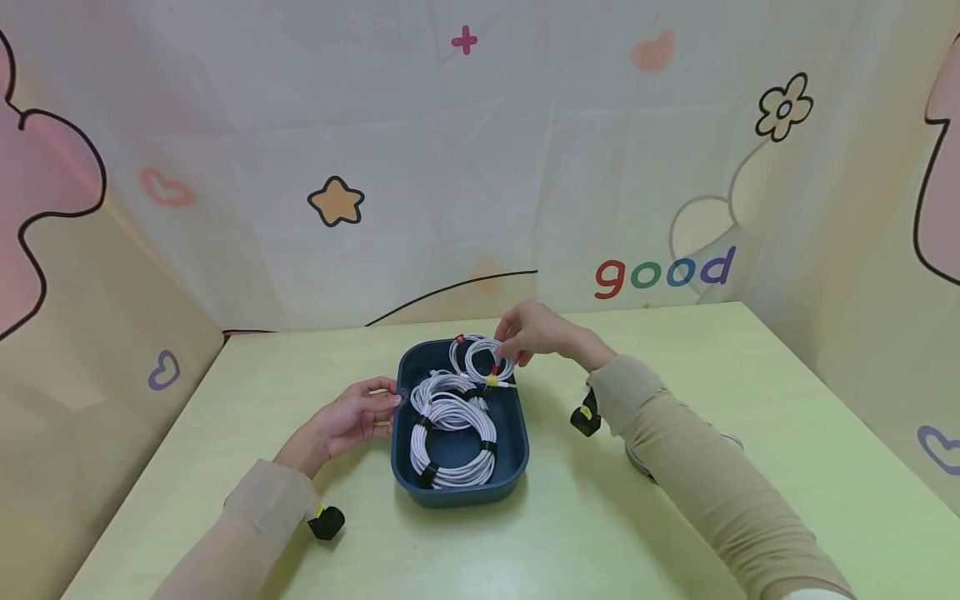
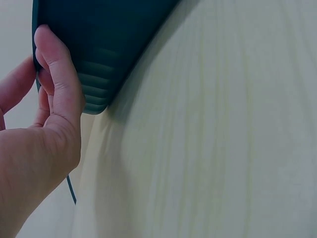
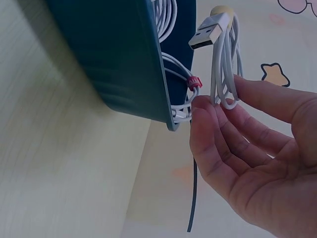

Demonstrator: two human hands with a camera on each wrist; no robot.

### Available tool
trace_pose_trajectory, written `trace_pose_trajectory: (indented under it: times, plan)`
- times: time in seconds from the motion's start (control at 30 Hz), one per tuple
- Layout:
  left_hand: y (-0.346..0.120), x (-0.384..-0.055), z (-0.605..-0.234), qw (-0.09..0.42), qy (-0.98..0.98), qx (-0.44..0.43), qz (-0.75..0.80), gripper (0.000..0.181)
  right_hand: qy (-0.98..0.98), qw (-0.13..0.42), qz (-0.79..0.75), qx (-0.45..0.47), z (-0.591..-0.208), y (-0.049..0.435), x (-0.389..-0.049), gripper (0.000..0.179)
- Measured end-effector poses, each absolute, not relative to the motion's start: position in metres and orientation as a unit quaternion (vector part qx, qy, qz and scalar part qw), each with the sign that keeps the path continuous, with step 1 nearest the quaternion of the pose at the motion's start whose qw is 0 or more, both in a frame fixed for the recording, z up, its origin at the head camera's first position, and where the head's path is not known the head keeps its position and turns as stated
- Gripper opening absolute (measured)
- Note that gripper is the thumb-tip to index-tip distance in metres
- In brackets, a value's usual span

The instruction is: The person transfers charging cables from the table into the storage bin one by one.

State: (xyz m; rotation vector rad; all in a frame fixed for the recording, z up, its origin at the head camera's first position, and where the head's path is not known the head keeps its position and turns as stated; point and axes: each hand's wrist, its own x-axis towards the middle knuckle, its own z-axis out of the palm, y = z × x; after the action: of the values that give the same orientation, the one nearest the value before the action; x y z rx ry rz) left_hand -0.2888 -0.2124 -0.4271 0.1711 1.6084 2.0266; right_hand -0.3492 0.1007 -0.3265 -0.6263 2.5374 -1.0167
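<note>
A dark blue plastic bin [image 1: 517, 450] holds several coiled white cables. The nearest large coil [image 1: 457, 411] has black straps, and another strapped coil lies partly beneath it. At the bin's far end, a small coil [image 1: 454, 360] carries a red tag. My right hand [image 1: 536, 333] pinches a coiled white USB cable [image 3: 225, 62] between thumb and fingers above the far right rim. Its metal plug and a yellowish tie show in the right wrist view. On the bin's left side, my left hand [image 1: 352, 417] touches the wall and rim with loosely bent fingers [image 2: 62, 74].
A grey looped cord [image 1: 637, 462] lies on the pale table [image 1: 300, 550] to the right, partly hidden by my right sleeve. Printed cloth walls [image 1: 420, 167] stand behind and at both sides. A small black device [image 1: 327, 523] hangs from each wrist.
</note>
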Motion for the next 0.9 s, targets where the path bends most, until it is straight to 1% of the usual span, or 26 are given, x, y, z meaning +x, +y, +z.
trace_pose_trajectory:
  times: [0.23, 0.4, 0.6, 0.9]
  plan:
    - [-0.212, -0.288, -0.428, 0.269, 0.599, 0.061, 0.752, 0.011, 0.892, 0.158, -0.350, -0.239, -0.326, 0.093, -0.345, 0.018]
    - [-0.211, -0.288, -0.427, 0.270, 0.599, 0.061, 0.752, 0.011, 0.901, 0.131, -0.326, -0.253, -0.324, 0.098, -0.345, 0.021]
    - [-0.212, -0.288, -0.426, 0.270, 0.601, 0.061, 0.750, 0.013, 0.911, 0.129, -0.320, -0.226, -0.321, 0.118, -0.341, 0.021]
    - [-0.213, -0.290, -0.427, 0.270, 0.596, 0.065, 0.753, 0.014, 0.920, 0.121, -0.309, -0.210, -0.322, 0.158, -0.335, 0.025]
